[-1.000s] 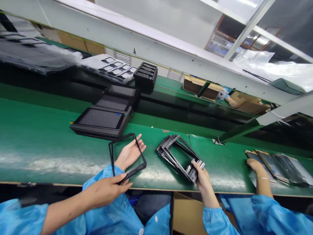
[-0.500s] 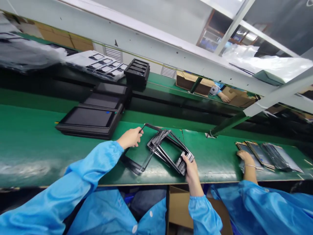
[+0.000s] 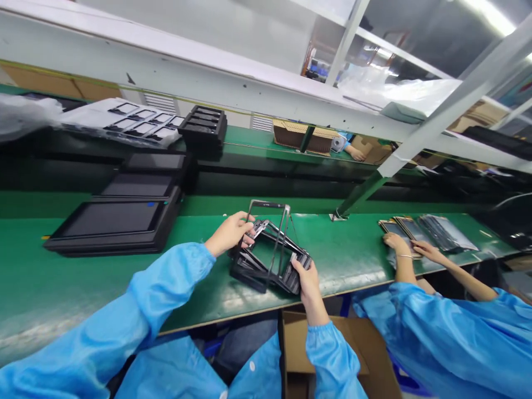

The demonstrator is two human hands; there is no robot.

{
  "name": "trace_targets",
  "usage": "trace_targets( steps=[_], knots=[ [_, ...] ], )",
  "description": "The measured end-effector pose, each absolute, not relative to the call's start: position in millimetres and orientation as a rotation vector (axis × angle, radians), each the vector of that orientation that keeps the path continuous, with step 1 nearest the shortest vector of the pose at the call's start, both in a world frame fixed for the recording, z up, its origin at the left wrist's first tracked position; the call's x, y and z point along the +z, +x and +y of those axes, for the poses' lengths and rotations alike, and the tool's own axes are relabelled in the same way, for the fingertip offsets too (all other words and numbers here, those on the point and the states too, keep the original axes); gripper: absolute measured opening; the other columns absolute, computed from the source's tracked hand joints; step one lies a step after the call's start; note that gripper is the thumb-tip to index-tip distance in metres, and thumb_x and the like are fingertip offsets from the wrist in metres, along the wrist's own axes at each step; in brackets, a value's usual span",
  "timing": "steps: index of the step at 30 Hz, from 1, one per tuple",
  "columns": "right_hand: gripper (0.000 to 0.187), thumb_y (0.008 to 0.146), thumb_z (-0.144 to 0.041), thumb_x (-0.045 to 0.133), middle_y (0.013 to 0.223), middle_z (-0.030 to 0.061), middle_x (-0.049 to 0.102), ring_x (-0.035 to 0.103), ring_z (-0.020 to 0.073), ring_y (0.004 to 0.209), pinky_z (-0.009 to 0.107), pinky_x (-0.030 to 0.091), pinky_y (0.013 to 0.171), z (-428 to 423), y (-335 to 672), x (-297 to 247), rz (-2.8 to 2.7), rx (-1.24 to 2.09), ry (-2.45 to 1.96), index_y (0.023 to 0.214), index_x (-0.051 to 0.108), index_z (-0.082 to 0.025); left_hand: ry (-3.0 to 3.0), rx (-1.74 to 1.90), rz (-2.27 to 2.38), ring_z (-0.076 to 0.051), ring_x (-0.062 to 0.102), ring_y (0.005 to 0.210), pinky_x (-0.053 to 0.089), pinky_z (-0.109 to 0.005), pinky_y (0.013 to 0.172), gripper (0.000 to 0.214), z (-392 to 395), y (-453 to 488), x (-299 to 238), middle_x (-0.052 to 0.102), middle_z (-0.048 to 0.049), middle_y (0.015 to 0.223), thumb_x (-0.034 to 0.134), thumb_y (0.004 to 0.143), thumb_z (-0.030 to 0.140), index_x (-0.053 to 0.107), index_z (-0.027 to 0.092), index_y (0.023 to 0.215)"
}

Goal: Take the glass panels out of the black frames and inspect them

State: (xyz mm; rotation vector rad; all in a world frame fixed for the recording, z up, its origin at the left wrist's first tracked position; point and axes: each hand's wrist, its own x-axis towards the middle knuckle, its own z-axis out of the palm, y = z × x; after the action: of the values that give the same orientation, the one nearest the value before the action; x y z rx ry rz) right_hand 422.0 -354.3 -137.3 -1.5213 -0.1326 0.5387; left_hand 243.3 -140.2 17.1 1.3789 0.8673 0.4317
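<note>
My left hand (image 3: 233, 231) is closed on the left side of a thin black rectangular frame (image 3: 268, 205), which stands tilted up. Behind and beneath that frame lies a fanned stack of similar black frames (image 3: 291, 244), the green tabletop showing through their openings. My right hand (image 3: 306, 280) grips the stack by its near right corner, thumb on top. How many frames are in the stack I cannot make out. To the left of my hands lie dark flat screen panels (image 3: 116, 217), piled up, the front one bearing a small blue tab.
At the right, a co-worker's hands (image 3: 399, 246) touch flat panels (image 3: 415, 228) on the green bench (image 3: 208, 310). A slanted post (image 3: 366, 188) rises behind. Black trays (image 3: 203, 124) and bagged frames (image 3: 137, 119) sit on the back shelf. An open cardboard box (image 3: 344, 338) stands below the edge.
My left hand has brought the single frame rightward and tilted it up over the stack in my right hand. The view has shifted right. A second co-worker's hand has come onto the panels.
</note>
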Motion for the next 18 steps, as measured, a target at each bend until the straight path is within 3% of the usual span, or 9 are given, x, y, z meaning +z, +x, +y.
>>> trace_targets(
  steps=[4,6,9,12,14,16,18],
  knots=[
    [0.063,0.066,-0.045,0.095,0.105,0.0047,0.080,0.075,0.0264,0.101,0.042,0.059,0.096,-353,410,-137,-0.120,0.510,-1.472,0.117,0.070,-0.019,1.020,0.565,0.879,-0.025,0.083,0.087,0.067,-0.039,0.076,0.017,-181,244,-3,0.080,-0.0118,0.103,0.066,0.101,0.033,0.056,0.021,0.106],
    [0.070,0.061,-0.050,0.094,0.110,0.0056,0.080,0.074,0.0275,0.108,0.041,0.057,0.100,-352,405,-135,-0.112,0.504,-1.455,0.119,0.069,-0.019,0.879,0.633,0.890,-0.024,0.083,0.094,0.067,-0.039,0.085,0.014,-202,246,-18,0.081,-0.0134,0.109,0.064,0.104,0.031,0.053,0.021,0.104],
    [0.066,0.073,-0.060,0.083,0.119,0.0071,0.079,0.072,0.0273,0.117,0.042,0.055,0.105,-352,398,-129,-0.095,0.522,-1.427,0.123,0.069,-0.021,0.733,0.722,0.913,-0.022,0.083,0.095,0.065,-0.040,0.092,0.016,-226,253,-38,0.082,-0.0113,0.107,0.065,0.104,0.026,0.050,0.022,0.102],
    [0.066,0.090,-0.076,0.054,0.125,0.0100,0.079,0.071,0.0286,0.121,0.045,0.056,0.105,-353,394,-120,-0.100,0.564,-1.378,0.124,0.071,-0.021,0.665,0.763,0.929,-0.024,0.084,0.090,0.066,-0.043,0.090,0.027,-239,260,-53,0.083,-0.0092,0.099,0.075,0.098,0.027,0.048,0.023,0.100],
    [0.073,0.093,-0.079,0.042,0.128,0.0116,0.078,0.071,0.0295,0.123,0.046,0.057,0.104,-353,393,-115,-0.119,0.581,-1.360,0.125,0.071,-0.020,0.651,0.780,0.934,-0.024,0.084,0.088,0.065,-0.044,0.090,0.033,-246,263,-61,0.083,-0.0077,0.097,0.078,0.095,0.029,0.047,0.024,0.102],
    [0.071,0.089,-0.074,0.057,0.133,0.0117,0.075,0.070,0.0294,0.126,0.045,0.056,0.106,-350,394,-114,-0.141,0.576,-1.376,0.134,0.067,-0.020,0.654,0.791,0.935,-0.023,0.084,0.089,0.065,-0.043,0.091,0.034,-252,266,-66,0.083,-0.0069,0.099,0.078,0.095,0.031,0.046,0.025,0.103],
    [0.085,0.075,-0.057,0.081,0.140,0.0120,0.072,0.067,0.0290,0.129,0.044,0.052,0.111,-345,396,-116,-0.150,0.543,-1.421,0.148,0.057,-0.020,0.672,0.783,0.929,-0.023,0.084,0.093,0.064,-0.042,0.093,0.036,-257,268,-68,0.083,-0.0079,0.103,0.078,0.094,0.033,0.045,0.025,0.104]
  ],
)
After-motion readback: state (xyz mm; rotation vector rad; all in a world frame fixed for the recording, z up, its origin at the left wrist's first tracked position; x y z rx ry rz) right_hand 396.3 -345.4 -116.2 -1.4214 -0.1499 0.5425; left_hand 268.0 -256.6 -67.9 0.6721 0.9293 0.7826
